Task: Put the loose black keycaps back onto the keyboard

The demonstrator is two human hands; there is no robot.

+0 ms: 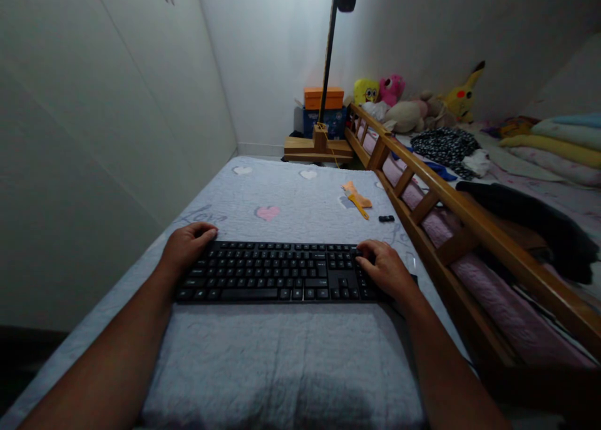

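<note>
A black keyboard (282,273) lies flat on the light blue bedspread (282,355), its long side across the view. My left hand (188,245) is closed around the keyboard's left end, thumb along the top edge. At the opposite end, my right hand (381,264) grips the keyboard over the number keys, with fingers curled and partly hidden. Beyond the keyboard, to the right, rest an orange cloth (361,198), a yellow-handled brush (360,209) and a small black object (386,218).
A wooden bed rail (422,186) runs along the right side, with clothes, folded bedding and plush toys behind it. A wooden stand (319,143) with a black pole and an orange box (323,97) are at the far end. A pale wall (117,104) borders the left.
</note>
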